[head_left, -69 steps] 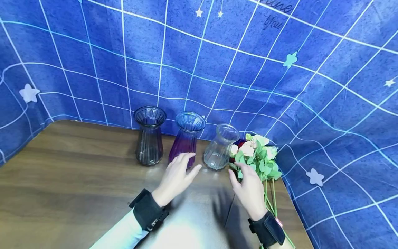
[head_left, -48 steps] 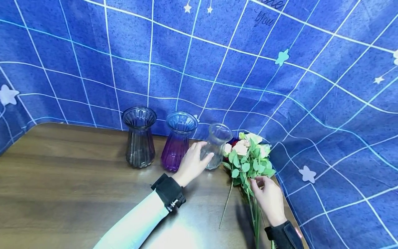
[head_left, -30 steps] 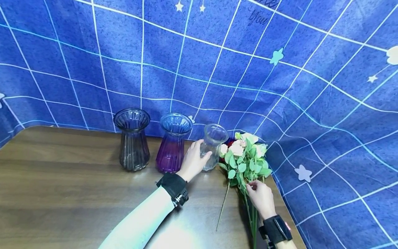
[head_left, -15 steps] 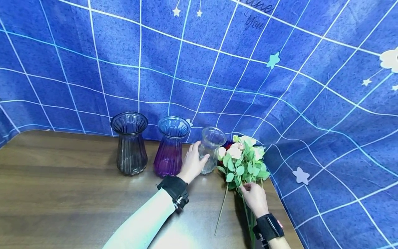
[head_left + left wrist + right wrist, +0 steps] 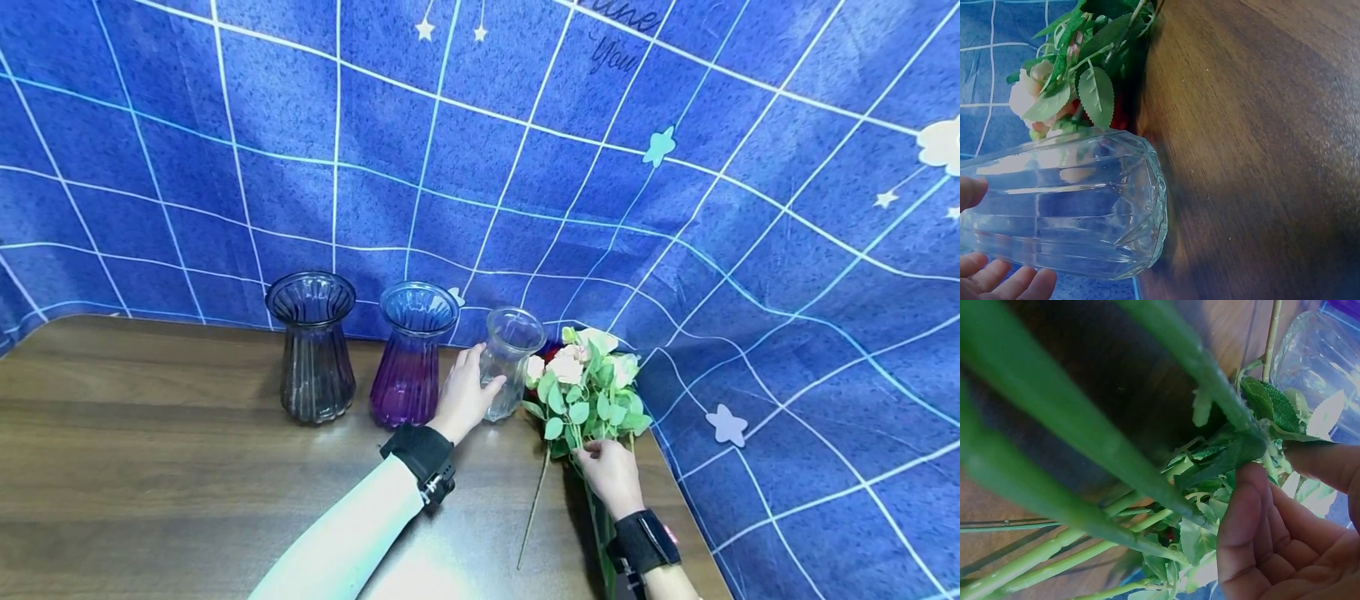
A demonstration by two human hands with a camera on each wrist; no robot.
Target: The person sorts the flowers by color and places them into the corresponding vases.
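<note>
A clear glass vase (image 5: 513,354) stands upright at the right end of a row of vases. My left hand (image 5: 463,396) holds it round the side, thumb in front and fingers at its left; in the left wrist view the ribbed glass vase (image 5: 1085,206) lies between thumb and fingertips. To its right lies a bunch of artificial flowers (image 5: 592,367) with pale roses, green leaves and long stems. My right hand (image 5: 613,479) pinches a stem just below the leaves. In the right wrist view thumb and forefinger meet at the green stem (image 5: 1225,394).
A purple-blue glass vase (image 5: 408,375) stands just left of my left hand, with a dark grey glass vase (image 5: 317,367) farther left. One thin stem (image 5: 534,508) lies apart on the wooden table (image 5: 150,467). A blue patterned cloth (image 5: 300,125) hangs behind.
Both hands were apart from things at first. My left hand moved right to the clear vase and took hold of it; my right hand moved down to the stems and pinched one.
</note>
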